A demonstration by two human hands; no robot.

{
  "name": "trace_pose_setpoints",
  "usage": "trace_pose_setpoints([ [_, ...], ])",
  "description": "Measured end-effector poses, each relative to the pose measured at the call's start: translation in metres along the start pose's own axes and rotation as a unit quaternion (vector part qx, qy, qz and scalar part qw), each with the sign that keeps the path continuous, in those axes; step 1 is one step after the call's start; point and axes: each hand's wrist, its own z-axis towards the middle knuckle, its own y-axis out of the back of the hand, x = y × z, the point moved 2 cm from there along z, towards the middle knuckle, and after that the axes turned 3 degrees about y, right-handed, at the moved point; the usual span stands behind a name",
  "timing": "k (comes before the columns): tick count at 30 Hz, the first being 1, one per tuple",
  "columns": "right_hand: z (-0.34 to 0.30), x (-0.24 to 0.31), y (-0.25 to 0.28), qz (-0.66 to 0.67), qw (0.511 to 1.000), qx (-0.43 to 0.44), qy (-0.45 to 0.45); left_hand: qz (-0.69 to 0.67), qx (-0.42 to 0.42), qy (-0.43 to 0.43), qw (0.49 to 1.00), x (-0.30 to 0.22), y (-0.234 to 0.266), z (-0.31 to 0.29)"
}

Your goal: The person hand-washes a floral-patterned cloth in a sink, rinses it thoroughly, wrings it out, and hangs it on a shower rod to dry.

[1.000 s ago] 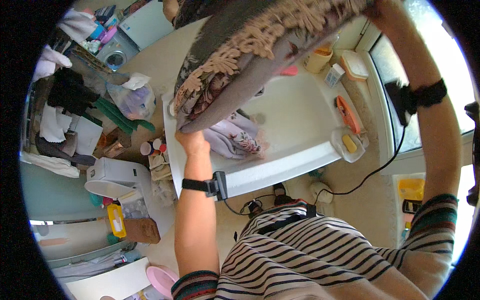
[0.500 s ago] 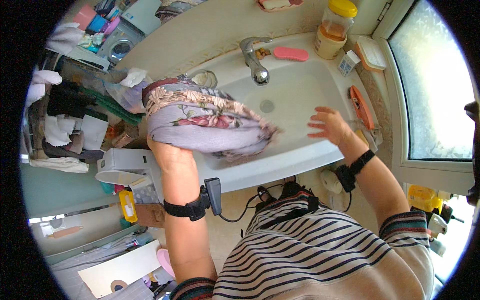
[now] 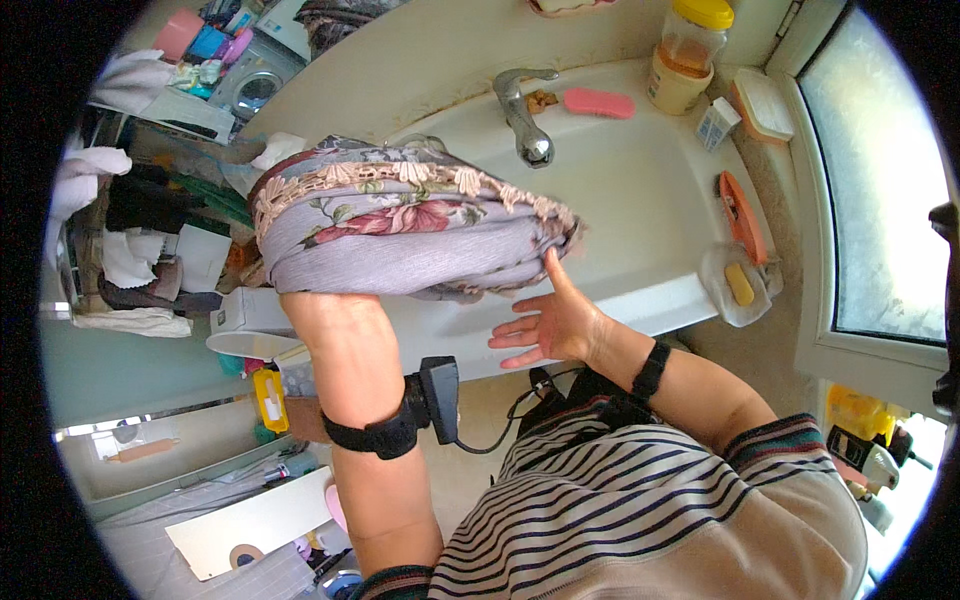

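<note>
My left hand (image 3: 322,312) is clamped under the bunched, lace-trimmed floral cloth (image 3: 400,235), holding it over the white washbasin (image 3: 640,190) at ten o'clock, while my open right hand (image 3: 552,322) steadies its end.

The floral cloth (image 3: 410,235), a second ago spread high overhead between both raised arms, now sits bunched on the left hand (image 3: 320,310) over the white sink (image 3: 640,190), while the right hand (image 3: 550,325) has come down open-fingered beneath its right end.
</note>
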Motion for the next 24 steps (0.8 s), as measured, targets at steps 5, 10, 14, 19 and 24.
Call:
trace_pose_setpoints([
  [5, 0.027, 0.019, 0.001, 0.082, 0.994, 0.024, 0.071, 0.030, 0.028, -0.043, 0.998, 0.015, -0.008, -0.037],
  [10, 0.063, -0.001, 0.013, 0.030, 0.984, 0.098, 0.149, 0.060, 0.038, -0.020, 0.997, 0.029, -0.011, -0.075],
  [14, 0.095, -0.023, 0.007, 0.139, 0.935, 0.215, 0.246, 0.013, -0.091, 0.068, 0.993, 0.037, -0.008, -0.085],
  [19, 0.106, -0.007, 0.023, 0.200, 0.902, 0.157, 0.348, -0.007, -0.130, 0.089, 0.987, 0.024, 0.026, -0.089],
  [24, 0.092, 0.016, 0.022, 0.248, 0.888, 0.045, 0.384, -0.005, -0.086, 0.111, 0.990, 0.016, 0.081, -0.083],
])
